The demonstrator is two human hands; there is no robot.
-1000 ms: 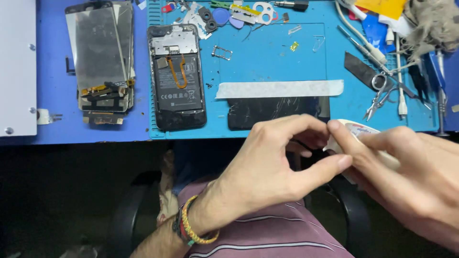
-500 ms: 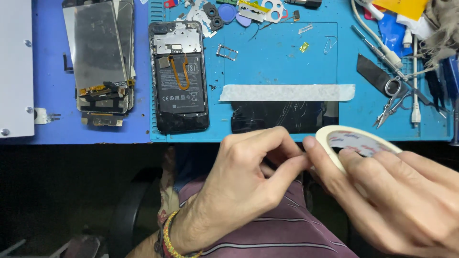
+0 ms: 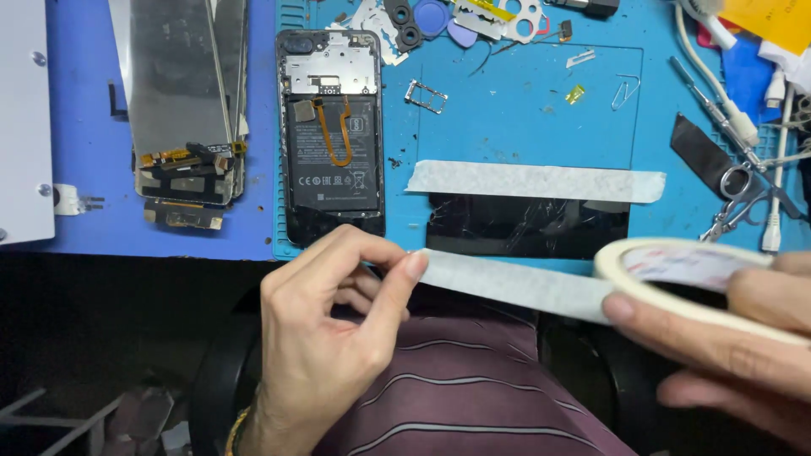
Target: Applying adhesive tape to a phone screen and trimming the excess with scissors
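Observation:
My left hand [image 3: 334, 333] pinches the free end of a strip of white masking tape [image 3: 507, 283] between thumb and forefinger, just below the mat's front edge. The strip runs right to a tape roll [image 3: 676, 274], which my right hand [image 3: 726, 346] grips at the lower right. On the blue mat [image 3: 507, 101] behind the strip lies a black glass panel [image 3: 528, 228] with another piece of white tape [image 3: 532, 180] stuck along its top edge. An opened phone [image 3: 334, 139] with its battery showing lies left of the panel.
A stack of screen panels [image 3: 182, 101] with flex cables lies at the left, beside a white plate [image 3: 21, 127]. Small parts, picks and a SIM tray [image 3: 425, 95] lie at the back. Scissors [image 3: 743, 198], a black strip [image 3: 701, 145] and cables are at the right.
My hands have drawn apart: the left pulled the tape end leftward and the right moved the roll to the right, so a long strip now stretches between them.

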